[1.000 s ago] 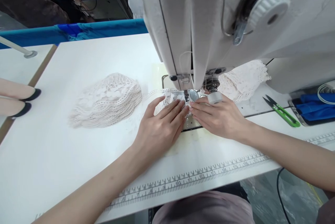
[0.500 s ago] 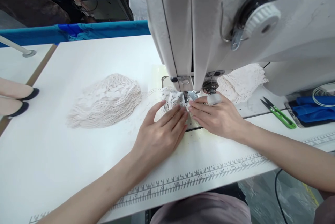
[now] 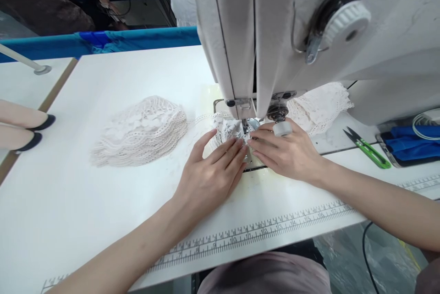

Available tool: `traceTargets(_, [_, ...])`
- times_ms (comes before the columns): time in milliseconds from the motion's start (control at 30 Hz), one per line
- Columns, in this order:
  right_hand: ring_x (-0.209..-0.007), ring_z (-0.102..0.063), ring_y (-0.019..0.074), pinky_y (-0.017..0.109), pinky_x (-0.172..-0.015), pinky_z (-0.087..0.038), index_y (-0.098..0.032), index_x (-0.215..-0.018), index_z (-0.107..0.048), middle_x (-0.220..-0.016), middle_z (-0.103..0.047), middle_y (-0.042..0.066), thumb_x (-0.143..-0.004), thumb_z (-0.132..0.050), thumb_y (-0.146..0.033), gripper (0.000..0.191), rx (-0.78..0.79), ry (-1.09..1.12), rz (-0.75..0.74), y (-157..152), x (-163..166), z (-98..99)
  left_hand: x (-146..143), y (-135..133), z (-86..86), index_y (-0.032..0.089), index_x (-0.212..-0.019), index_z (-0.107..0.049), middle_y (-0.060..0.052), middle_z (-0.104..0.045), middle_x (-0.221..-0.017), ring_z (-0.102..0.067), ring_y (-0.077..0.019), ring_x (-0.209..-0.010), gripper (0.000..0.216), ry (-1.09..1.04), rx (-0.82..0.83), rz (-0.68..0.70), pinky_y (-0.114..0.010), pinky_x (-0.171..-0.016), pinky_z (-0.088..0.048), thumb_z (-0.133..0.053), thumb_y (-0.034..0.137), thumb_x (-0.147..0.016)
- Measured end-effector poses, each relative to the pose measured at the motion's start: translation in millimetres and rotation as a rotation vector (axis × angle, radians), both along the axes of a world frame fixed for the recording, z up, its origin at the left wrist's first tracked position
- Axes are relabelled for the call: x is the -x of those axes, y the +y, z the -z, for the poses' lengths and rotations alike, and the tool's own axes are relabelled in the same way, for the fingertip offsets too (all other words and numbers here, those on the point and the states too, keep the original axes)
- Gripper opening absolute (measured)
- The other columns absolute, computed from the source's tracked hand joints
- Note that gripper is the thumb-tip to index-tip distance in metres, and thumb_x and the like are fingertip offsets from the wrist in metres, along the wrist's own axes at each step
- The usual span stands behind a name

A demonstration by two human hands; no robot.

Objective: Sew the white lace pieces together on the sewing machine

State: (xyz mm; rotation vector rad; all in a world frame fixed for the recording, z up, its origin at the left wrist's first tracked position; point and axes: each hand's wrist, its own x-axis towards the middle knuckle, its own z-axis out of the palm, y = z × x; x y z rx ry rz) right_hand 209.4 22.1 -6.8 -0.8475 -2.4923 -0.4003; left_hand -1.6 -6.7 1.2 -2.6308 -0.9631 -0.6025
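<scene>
White lace [image 3: 225, 128] lies bunched under the needle and presser foot [image 3: 244, 127] of a sewing machine [image 3: 237, 33]. On its near left part rests my left hand [image 3: 211, 172], palm down with fingers stretched out, one finger apart from the others. My right hand [image 3: 288, 149] is on the other side of the needle, fingers extended and tips touching the lace edge. A white knob [image 3: 282, 128] partly covers that hand. Both sets of fingertips are close to the presser foot. The lace under the fingers is hidden.
A stack of white lace pieces [image 3: 144, 131] is on the left of the table [image 3: 103, 220]. More lace [image 3: 319, 108] lies behind the machine head. Green thread snips [image 3: 369, 149] and a phone under blue cloth [image 3: 412, 143] are at right. A ruler strip [image 3: 247, 234] follows the front edge.
The lace between my hands has shifted slightly at the needle. Both hands stay in nearly the same place, and the whole view has moved a little.
</scene>
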Motion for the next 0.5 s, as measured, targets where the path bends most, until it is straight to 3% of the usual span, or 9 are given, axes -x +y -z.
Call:
traceTargets(167, [-0.091,-0.063,0.0171,0.037,-0.098,-0.043,-0.020,-0.100,-0.070,-0.100,-0.073,0.001,-0.096,-0.050,-0.028,0.022,-0.013,0.004,0.014,-0.7,0.7,1.2,-0.4,0.7,0.6,0.012,-0.118,-0.063,-0.011,-0.070,-0.114,-0.067,-0.0252,-0.106,0.029,-0.016,0.015,0.001,-0.052,-0.106,-0.041,-0.056,0.015,-0.089])
traceTargets(367, [-0.095,-0.063,0.0180,0.039,-0.100,-0.041,-0.017,-0.103,-0.070,-0.102,-0.073,0.004,-0.096,-0.050,-0.027,0.023,0.006,-0.028,0.031,0.5,1.1,1.1,1.0,3.1,0.8,0.018,-0.120,-0.063,-0.008,-0.070,-0.114,-0.066,-0.0253,-0.107,0.030,-0.031,0.039,-0.009,-0.053,-0.105,-0.042,-0.055,0.016,-0.090])
traceTargets(500, [-0.095,-0.062,0.0186,0.039,-0.101,-0.039,-0.018,-0.105,-0.069,-0.102,-0.073,0.003,-0.096,-0.049,-0.027,0.024,-0.007,-0.052,0.053,0.8,1.3,0.5,1.1,4.9,1.2,0.013,-0.116,-0.064,-0.011,-0.070,-0.113,-0.067,-0.0246,-0.107,0.027,-0.015,0.021,-0.024,-0.053,-0.106,-0.041,-0.055,0.017,-0.092])
